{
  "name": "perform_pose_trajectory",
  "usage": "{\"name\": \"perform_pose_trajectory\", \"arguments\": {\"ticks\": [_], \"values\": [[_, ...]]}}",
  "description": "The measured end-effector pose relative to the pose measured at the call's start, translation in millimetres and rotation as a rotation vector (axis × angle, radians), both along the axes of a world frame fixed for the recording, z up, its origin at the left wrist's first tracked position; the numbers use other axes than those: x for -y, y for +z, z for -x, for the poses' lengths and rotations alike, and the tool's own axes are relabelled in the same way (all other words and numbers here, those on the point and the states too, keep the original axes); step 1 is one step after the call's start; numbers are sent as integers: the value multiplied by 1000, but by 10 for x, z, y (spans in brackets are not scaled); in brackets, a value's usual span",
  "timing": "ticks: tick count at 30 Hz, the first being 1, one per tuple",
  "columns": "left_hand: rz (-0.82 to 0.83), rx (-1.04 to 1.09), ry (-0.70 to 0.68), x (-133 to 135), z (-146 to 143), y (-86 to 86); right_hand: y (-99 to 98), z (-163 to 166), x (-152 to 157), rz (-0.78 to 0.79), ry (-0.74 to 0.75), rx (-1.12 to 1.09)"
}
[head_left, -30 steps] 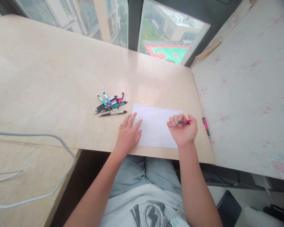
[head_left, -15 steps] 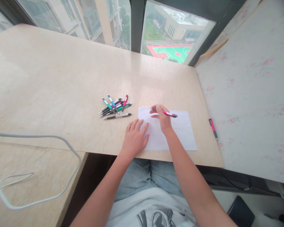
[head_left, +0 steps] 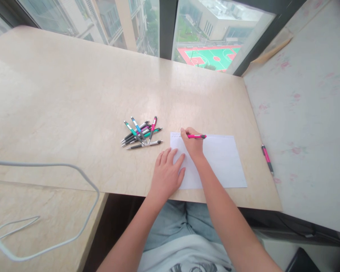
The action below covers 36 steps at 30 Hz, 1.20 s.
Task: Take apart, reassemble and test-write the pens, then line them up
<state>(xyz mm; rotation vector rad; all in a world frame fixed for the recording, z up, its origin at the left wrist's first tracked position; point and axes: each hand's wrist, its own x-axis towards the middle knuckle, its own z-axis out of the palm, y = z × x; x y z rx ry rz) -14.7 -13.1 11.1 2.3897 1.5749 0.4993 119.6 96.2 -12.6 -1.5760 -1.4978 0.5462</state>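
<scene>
A pink pen (head_left: 197, 136) is gripped in my right hand (head_left: 194, 144), close to the top left of a white sheet of paper (head_left: 219, 162). Small faint writing shows along the sheet's upper left edge; the pen's tip is hidden behind my fingers. Flat across the sheet's left edge lies my left hand (head_left: 168, 172), its fingers spread, partly on the paper and partly on the table. Left of the paper is a loose pile of pens (head_left: 141, 132) in green, blue, pink, purple and silver with dark grips.
Another pink pen (head_left: 268, 159) lies at the table's right edge by the flowered wall (head_left: 303, 124). A white cable (head_left: 85, 177) loops over the lower left. Windows (head_left: 209, 37) border the far side of the pale table (head_left: 73, 98).
My right hand has turned and closed in on the paper, bringing the pen nearer level. The whole view has shifted slightly; my left hand stays on the sheet's left edge.
</scene>
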Motion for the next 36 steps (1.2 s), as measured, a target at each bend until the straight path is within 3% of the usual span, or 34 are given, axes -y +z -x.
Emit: {"name": "perform_pose_trajectory", "arguments": {"ticks": [36], "values": [[45, 8, 4, -15, -3, 17, 17, 32, 1, 13, -60, 97]]}}
